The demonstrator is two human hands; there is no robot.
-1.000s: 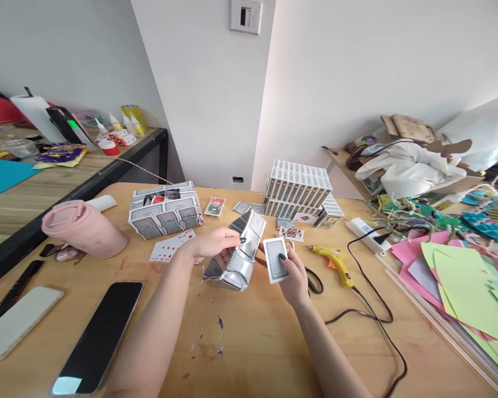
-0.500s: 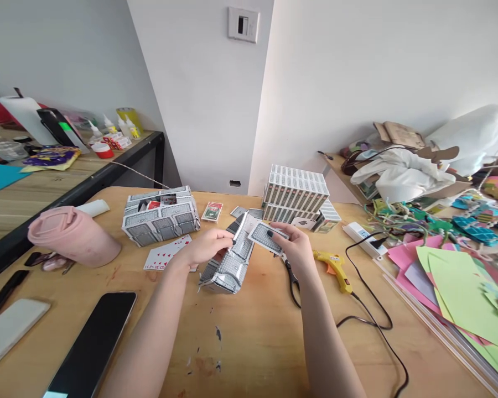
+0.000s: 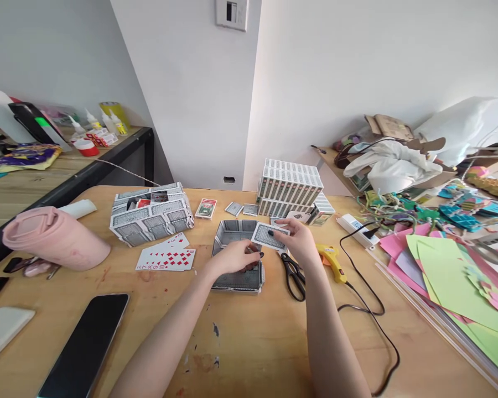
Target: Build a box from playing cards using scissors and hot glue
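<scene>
An open-topped box made of grey-backed playing cards (image 3: 228,235) stands upright on the table. My left hand (image 3: 237,257) reaches across it, closed, with thumb and fingertips at its right wall; the fingers inside the box are partly hidden. My right hand (image 3: 296,239) pinches a playing card (image 3: 265,233), patterned back upward, above the box's right far corner. Whether it is one card or a few together, I cannot tell. Black-handled scissors (image 3: 294,276) lie just under my right wrist. Left of the box, fanned diamond cards (image 3: 166,258) lie face up.
A larger card-built box (image 3: 151,215) holding small items stands at left, beside a pink tumbler (image 3: 58,237). Stacked card boxes (image 3: 290,185) stand at the back. A yellow glue gun (image 3: 334,262) with its cord, a power strip (image 3: 359,231) and a phone (image 3: 85,345) lie around.
The card box has gone from tilted to resting upright with its opening up. My left hand has moved right and over it. My right hand still holds the card. The view has shifted slightly.
</scene>
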